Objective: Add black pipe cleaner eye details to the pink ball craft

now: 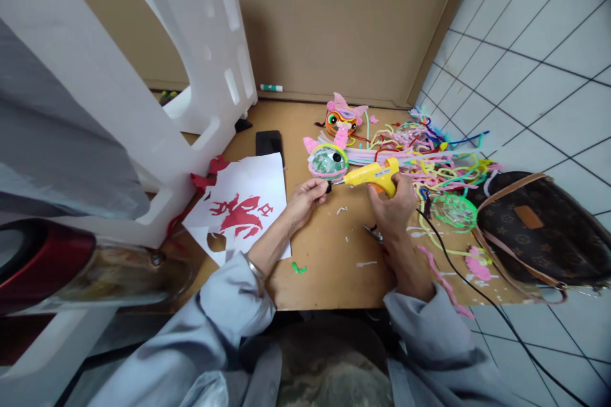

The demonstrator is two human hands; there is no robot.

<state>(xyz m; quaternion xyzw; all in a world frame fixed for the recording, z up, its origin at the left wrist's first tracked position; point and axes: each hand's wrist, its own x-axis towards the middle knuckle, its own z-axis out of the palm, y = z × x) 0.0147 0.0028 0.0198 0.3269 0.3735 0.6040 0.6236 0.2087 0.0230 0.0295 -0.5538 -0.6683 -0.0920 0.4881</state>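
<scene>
In my right hand [394,203] is a yellow glue gun [372,175], its nozzle pointing left. My left hand [308,200] pinches a small black piece [328,187] between thumb and fingertips, right at the nozzle; whether the two touch I cannot tell. Just beyond the nozzle lies a round green and clear craft piece [327,162] with a pink and yellow rim and one black-and-white eye. Behind it sits an orange and pink craft figure [341,117] with two eyes and pink ears. Below my right hand, scissors [373,233] are partly hidden.
White paper [267,197] with red cut-outs and a dark phone [269,142] lie left. A heap of pipe cleaners [429,159], a green mesh piece [453,212] and a brown bag [544,222] are right. The black cord [458,257] trails off the table. A white plastic frame [205,32] stands left.
</scene>
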